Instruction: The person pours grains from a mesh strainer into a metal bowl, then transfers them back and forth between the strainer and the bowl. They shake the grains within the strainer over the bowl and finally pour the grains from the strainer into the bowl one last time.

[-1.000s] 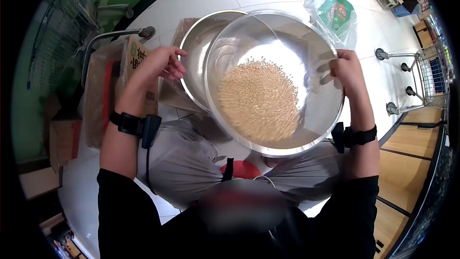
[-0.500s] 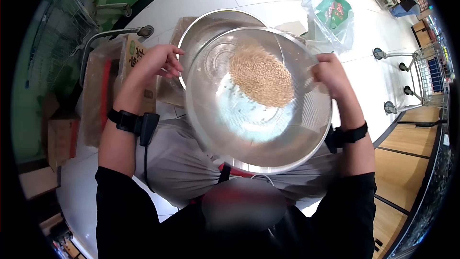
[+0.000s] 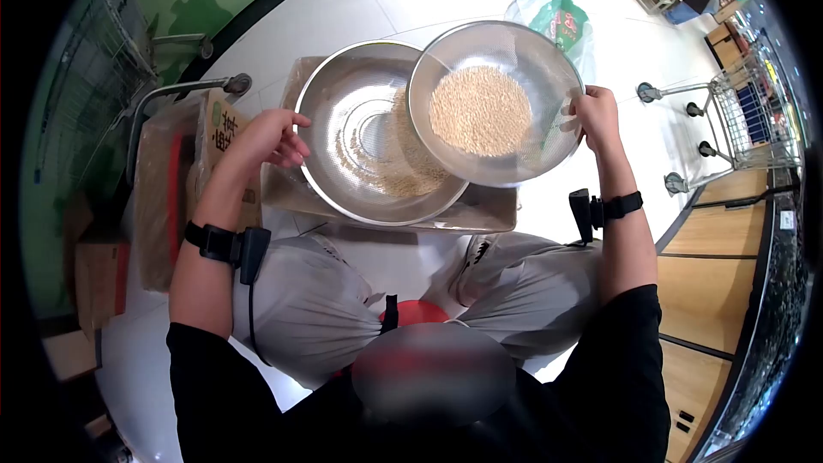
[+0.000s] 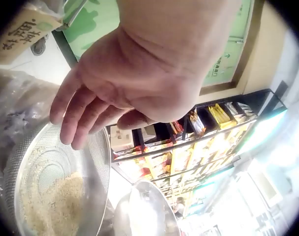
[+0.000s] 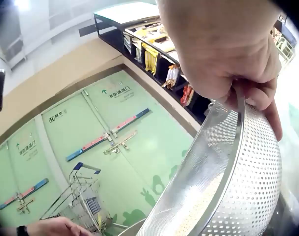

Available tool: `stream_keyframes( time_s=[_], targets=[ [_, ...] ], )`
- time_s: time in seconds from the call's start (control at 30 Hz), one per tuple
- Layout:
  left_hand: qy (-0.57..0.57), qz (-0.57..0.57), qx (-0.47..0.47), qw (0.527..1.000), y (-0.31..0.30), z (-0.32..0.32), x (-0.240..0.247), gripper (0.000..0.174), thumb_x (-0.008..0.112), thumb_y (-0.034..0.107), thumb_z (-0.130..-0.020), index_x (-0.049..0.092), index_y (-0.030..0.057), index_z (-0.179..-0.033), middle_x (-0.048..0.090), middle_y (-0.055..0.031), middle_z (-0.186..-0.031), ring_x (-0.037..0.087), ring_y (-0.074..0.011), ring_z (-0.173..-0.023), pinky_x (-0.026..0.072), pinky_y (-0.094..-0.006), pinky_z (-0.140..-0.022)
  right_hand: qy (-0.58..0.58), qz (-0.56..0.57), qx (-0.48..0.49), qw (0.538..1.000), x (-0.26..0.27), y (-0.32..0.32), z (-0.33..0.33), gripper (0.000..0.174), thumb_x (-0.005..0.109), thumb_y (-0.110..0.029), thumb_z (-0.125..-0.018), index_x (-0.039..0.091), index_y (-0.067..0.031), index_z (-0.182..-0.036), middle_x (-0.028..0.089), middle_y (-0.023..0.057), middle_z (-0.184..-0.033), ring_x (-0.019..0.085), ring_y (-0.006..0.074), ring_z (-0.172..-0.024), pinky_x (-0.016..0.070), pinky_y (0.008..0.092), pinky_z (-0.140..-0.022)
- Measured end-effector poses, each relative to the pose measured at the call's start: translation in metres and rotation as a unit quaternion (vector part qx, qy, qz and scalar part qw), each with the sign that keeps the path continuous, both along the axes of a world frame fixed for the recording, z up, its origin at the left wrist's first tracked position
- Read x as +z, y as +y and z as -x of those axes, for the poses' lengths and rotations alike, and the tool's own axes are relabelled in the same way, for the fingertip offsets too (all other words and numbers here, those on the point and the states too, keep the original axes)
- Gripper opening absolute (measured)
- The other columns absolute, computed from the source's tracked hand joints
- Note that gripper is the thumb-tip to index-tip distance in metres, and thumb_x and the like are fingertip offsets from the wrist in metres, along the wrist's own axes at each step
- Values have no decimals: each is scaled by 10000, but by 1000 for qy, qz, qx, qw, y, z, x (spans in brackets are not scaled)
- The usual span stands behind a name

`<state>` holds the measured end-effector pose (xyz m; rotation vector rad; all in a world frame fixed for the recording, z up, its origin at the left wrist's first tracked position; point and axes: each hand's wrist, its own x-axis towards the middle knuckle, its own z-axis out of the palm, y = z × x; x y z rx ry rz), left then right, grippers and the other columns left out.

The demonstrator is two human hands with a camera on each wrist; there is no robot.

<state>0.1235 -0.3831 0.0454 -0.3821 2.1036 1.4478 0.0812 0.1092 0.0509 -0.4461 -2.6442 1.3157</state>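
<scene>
A person's right hand (image 3: 594,116) pinches the right rim of a steel colander (image 3: 549,77), held tilted above the far right edge of a larger steel bowl (image 3: 343,120). The left hand (image 3: 267,139) lies loosely spread at the bowl's left rim. Pale grain (image 3: 480,111) heaps in the colander and a thinner scatter (image 3: 403,167) lies in the bowl, which sits on a plastic-covered sheet (image 3: 493,210) on the white tiled shop floor (image 3: 360,0). A green bag (image 3: 557,17) lies beyond, and a trolley (image 3: 754,111) stands far right.

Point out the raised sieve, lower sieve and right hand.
raised sieve (image 3: 553,69): head view, bare mesh wall.
lower sieve (image 3: 330,94): head view, bare inner wall.
right hand (image 3: 594,116): head view, back of hand.
</scene>
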Motion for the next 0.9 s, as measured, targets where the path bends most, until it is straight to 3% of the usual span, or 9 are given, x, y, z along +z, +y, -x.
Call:
stream_keyframes(
  time_s=[0.13, 0.3, 0.37, 0.5, 0.57, 0.67, 0.77, 0.87, 0.9],
  targets=[
    [-16, 16, -3, 1000, 7, -2, -1, 462, 378, 235, -882, 520, 0, -1253, 676, -108, -776, 634, -149, -589, 497, -281, -538, 71, 90, -48, 992, 19, 27, 0, 202, 553, -6, -716, 642, 144, -816, 591, 153, -628, 548, 204, -470, 423, 333, -403],
    [-13, 20, -13, 1000, 11, 1, -2, 423, 391, 235, -879, 544, 13, -1206, 668, -99, -762, 635, -149, -594, 496, -278, -535, 94, 85, -75, 989, 45, 27, -13, 216, 560, -23, -747, 630, 158, -841, 596, 147, -635, 548, 188, -456, 423, 314, -378],
    [3, 6, -8, 1000, 11, 1, -5, 422, 436, 286, -893, 549, 18, -1200, 664, -87, -765, 630, -140, -595, 488, -265, -530, 68, 74, -55, 993, 48, 19, -15, 274, 540, 0, -816, 604, 171, -1021, 639, 140, -761, 617, 177, -597, 500, 287, -503],
    [46, -62, -55, 995, 22, 8, -6, 484, 482, 410, -921, 553, 24, -1205, 660, -71, -768, 624, -130, -604, 484, -244, -541, 116, 96, -30, 988, 39, 6, -10, 308, 550, 10, -825, 599, 167, -1085, 670, 182, -861, 643, 181, -651, 523, 286, -555],
    [88, -139, -43, 985, 42, 8, -5, 605, 502, 522, -924, 499, 39, -1290, 649, -79, -839, 625, -127, -658, 487, -231, -562, 151, 113, -23, 982, 40, -12, -13, 303, 561, -11, -797, 627, 154, -1043, 662, 172, -792, 607, 173, -585, 485, 281, -503],
    [120, -135, -80, 980, 75, -3, 6, 644, 439, 515, -960, 357, 46, -1393, 630, -136, -1027, 651, -188, -818, 547, -282, -683, 185, 134, 7, 974, 51, -40, -25, 313, 579, -38, -769, 655, 136, -1018, 657, 159, -725, 573, 159, -524, 447, 271, -463],
    [118, -227, -23, 967, 106, -19, 23, 508, 624, 284, -898, 459, -34, -1259, 621, -95, -943, 651, -182, -787, 554, -300, -663, 187, 131, 48, 972, 46, -55, -26, 327, 588, -45, -768, 655, 124, -1040, 660, 144, -722, 569, 144, -521, 444, 267, -469],
    [152, -227, 34, 961, 101, -21, 11, 373, 621, 72, -804, 558, -38, -1155, 635, -92, -874, 660, -155, -684, 530, -268, -482, 174, 112, 68, 976, 40, -61, -29, 308, 589, -45, -769, 660, 113, -1023, 655, 121, -703, 558, 129, -500, 435, 267, -458],
    [149, -225, 36, 962, 99, -22, 10, 373, 621, 72, -804, 558, -38, -1155, 635, -92, -874, 660, -155, -684, 530, -268, -482, 157, 98, 75, 980, 40, -62, -31, 288, 587, -44, -770, 662, 109, -1002, 650, 110, -690, 551, 124, -487, 429, 267, -452]
  ],
)
